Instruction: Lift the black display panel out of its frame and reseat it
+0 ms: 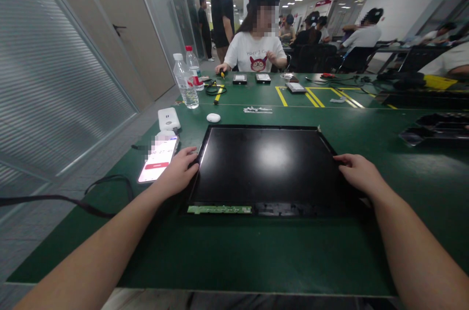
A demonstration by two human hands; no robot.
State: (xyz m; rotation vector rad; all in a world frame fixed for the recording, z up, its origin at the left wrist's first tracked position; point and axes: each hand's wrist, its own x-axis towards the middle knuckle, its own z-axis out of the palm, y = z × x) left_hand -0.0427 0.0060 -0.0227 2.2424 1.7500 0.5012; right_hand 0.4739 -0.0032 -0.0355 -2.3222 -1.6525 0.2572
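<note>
Touching both sides of a black display panel (pixel 271 168), a person's left hand (pixel 179 172) and right hand (pixel 359 175) meet its frame at a green bench (pixel 256 256).

The panel lies screen up before the person (a bright reflection glows on its surface), with a green circuit strip (pixel 220 210) along its near edge. The left thumb and forefinger stand slightly apart at the left edge; the right fingers meet the right edge. Whether either hand is clamped on the frame cannot be told. Just beside the left hand lies a lit phone (pixel 161 156), a white device (pixel 169 119) beyond it. Across the bench, a co-worker (pixel 256 49) in a white T-shirt sits near two hard drives (pixel 240 79).
</note>
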